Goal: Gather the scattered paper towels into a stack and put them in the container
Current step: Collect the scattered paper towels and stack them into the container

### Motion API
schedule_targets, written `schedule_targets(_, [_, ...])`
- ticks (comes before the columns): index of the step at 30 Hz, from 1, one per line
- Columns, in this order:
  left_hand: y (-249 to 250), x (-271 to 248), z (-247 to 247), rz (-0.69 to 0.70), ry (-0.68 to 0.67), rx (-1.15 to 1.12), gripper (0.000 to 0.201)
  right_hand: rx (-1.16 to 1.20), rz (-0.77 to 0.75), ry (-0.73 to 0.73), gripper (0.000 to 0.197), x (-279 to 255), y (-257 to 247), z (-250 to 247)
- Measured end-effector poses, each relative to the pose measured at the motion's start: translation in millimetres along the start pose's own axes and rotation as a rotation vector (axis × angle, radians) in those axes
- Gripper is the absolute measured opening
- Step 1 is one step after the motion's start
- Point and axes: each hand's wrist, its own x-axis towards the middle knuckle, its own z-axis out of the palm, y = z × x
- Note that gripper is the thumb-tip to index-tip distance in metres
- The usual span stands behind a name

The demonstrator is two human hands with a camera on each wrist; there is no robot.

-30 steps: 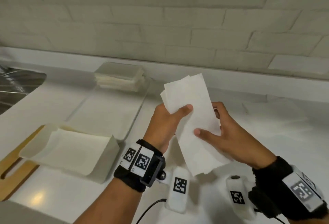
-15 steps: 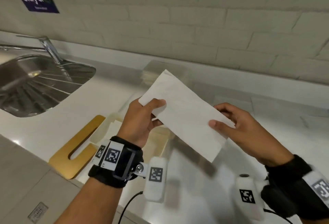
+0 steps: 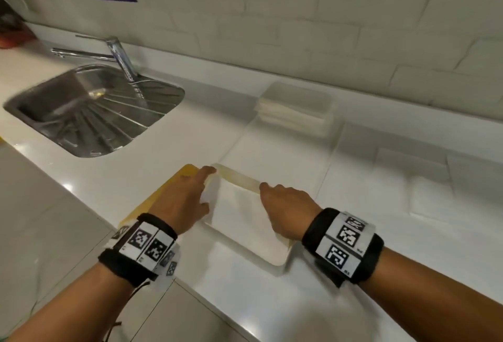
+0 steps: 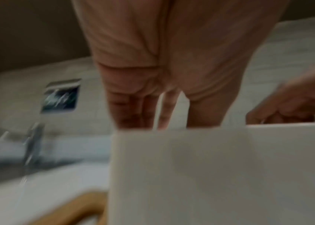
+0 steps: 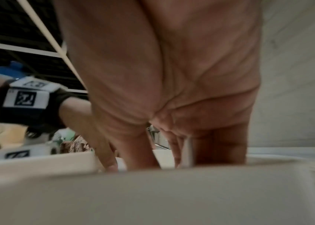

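Head view: the step in hand appears to be the placing of the gathered paper towels (image 3: 239, 213) into the container (image 3: 275, 258), a shallow white tray at the front edge of the surface (image 3: 190, 135), resting partly on a yellow board (image 3: 163, 192). The left hand (image 3: 182, 203) lies at the left end of the tray with fingers extended onto the towels; the right hand (image 3: 285, 205) lies at the right end, fingers reaching down inside. The hands are apart, one at each end. Whether either thumb pinches the paper cannot be told. A second stack of towels (image 3: 296, 113) sits at the back edge of the surface, and loose sheets (image 3: 430, 194) lie toward the right. Left wrist view: the left fingers (image 4: 133, 112) point straight down behind the tray wall (image 4: 210, 167); their tips are hidden. Right wrist view: the right fingers (image 5: 139, 146) likewise drop behind the tray wall (image 5: 153, 197), tips hidden. Judgement: the next move calls for releasing the towels flat, withdrawing both hands, then collecting the remaining sheets.
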Motion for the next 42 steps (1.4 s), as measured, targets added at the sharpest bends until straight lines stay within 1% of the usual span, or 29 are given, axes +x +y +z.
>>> schedule_targets(1, [5.3, -1.8, 0.7, 0.021, -0.008, 0.151, 0.080, -0.057, -0.010, -0.003, 0.043, -1.9, -2.8, 0.9])
schedule_targets(2, [11.2, -3.4, 1.4, 0.048, 0.019, 0.307, 0.078, -0.096, -0.016, -0.007, 0.037, -4.0, -3.9, 2.0])
schedule_targets(3, [17.4, -4.2, 1.1, 0.074, 0.052, 0.413, 0.069, -0.122, -0.023, -0.001, 0.031, -6.7, -3.9, 2.8])
schedule_targets(4, [23.8, -3.8, 0.9, 0.086, 0.060, 0.438, 0.054, -0.138, -0.037, 0.012, 0.025, -10.4, -3.5, 2.8])
schedule_targets(5, [31.3, -2.6, 0.3, 0.081, 0.032, 0.410, 0.039, -0.139, -0.061, 0.032, 0.019, -15.8, -2.4, 2.0])
schedule_targets(6, [35.4, -0.6, 3.2, 0.062, -0.036, 0.375, 0.029, -0.127, -0.090, 0.063, 0.016, -22.7, 0.1, 1.5])
schedule_targets(8, [45.1, 0.7, 9.9, 0.048, -0.177, 0.351, 0.025, -0.074, -0.124, 0.147, 0.014, -42.2, 13.1, -1.0])
schedule_targets(9, [47.9, 1.2, 9.8, 0.028, -0.205, 0.331, 0.023, -0.022, -0.126, 0.182, 0.014, -54.5, 25.6, -3.4])
schedule_targets(11, [55.2, 4.4, -0.1, -0.037, -0.168, 0.307, 0.012, 0.107, -0.110, 0.228, 0.022, -83.3, 63.6, -7.5])
schedule_targets(12, [56.3, 9.3, -5.5, -0.047, -0.098, 0.271, 0.012, 0.168, -0.087, 0.245, 0.028, -99.5, 87.7, -8.5])
schedule_targets(14, [55.8, 28.7, -9.7, -0.037, 0.043, 0.168, 0.027, 0.251, 0.006, 0.283, 0.039, -135.1, 142.5, -7.2])
schedule_targets(15, [59.9, 39.5, -10.1, 0.001, 0.080, 0.089, 0.038, 0.278, 0.070, 0.302, 0.043, -153.6, 170.9, -5.1])
schedule_targets(16, [75.1, 47.1, -9.1, 0.082, 0.124, 0.024, 0.049, 0.296, 0.141, 0.313, 0.045, -172.3, 199.3, -1.0])
schedule_targets(17, [114.1, 49.1, -12.9, 0.134, 0.156, -0.032, 0.052, 0.309, 0.213, 0.315, 0.045, -191.2, 227.5, 4.7])
schedule_targets(18, [166.1, 44.2, -17.9, 0.174, 0.148, -0.088, 0.044, 0.322, 0.280, 0.316, 0.045, -209.7, 255.1, 11.1])
schedule_targets(20, [270.6, 30.7, -9.9, 0.257, 0.126, -0.125, 0.019, 0.353, 0.406, 0.307, 0.043, -245.2, 312.8, 27.9])
schedule_targets(21, [312.9, 28.8, 0.7, 0.301, 0.099, -0.132, 0.015, 0.361, 0.468, 0.296, 0.043, -261.6, 342.2, 36.3])
schedule_targets(22, [349.7, 29.7, 13.8, 0.347, 0.060, -0.140, 0.015, 0.356, 0.533, 0.277, 0.042, -277.4, 372.8, 45.0])
schedule_targets(25, [433.9, 36.6, 65.9, 0.471, -0.067, -0.198, 0.016, 0.290, 0.705, 0.196, 0.044, -318.1, 456.9, 71.0])
schedule_targets(27, [478.7, 35.4, 98.8, 0.520, -0.131, -0.228, 0.016, 0.234, 0.733, 0.123, 0.053, -334.6, 493.4, 89.3])
schedule_targets(29, [513.8, 30.0, 125.9, 0.565, -0.182, -0.236, 0.018, 0.184, 0.707, 0.071, 0.059, -339.7, 511.1, 103.8])
schedule_targets(30, [526.3, 27.2, 136.9, 0.580, -0.207, -0.233, 0.017, 0.140, 0.694, 0.069, 0.060, -338.8, 514.0, 108.0])
schedule_targets(33, [548.8, 21.7, 158.9, 0.573, -0.249, -0.196, 0.018, -0.043, 0.679, 0.150, 0.056, -328.6, 516.5, 111.6])
schedule_targets(35, [553.8, 19.1, 168.8, 0.557, -0.257, -0.156, 0.020, -0.114, 0.638, 0.176, 0.049, -323.8, 516.9, 110.9])
schedule_targets(39, [544.5, 11.5, 179.9, 0.525, -0.278, -0.098, 0.022, -0.053, 0.535, 0.197, 0.034, -327.9, 509.9, 110.0])
schedule_targets(40, [540.7, 9.4, 181.8, 0.517, -0.294, -0.094, 0.022, -0.029, 0.526, 0.199, 0.029, -330.0, 506.0, 110.5])
schedule_targets(42, [534.7, 5.0, 183.9, 0.510, -0.320, -0.100, 0.022, 0.035, 0.529, 0.223, 0.025, -333.6, 498.6, 110.4])
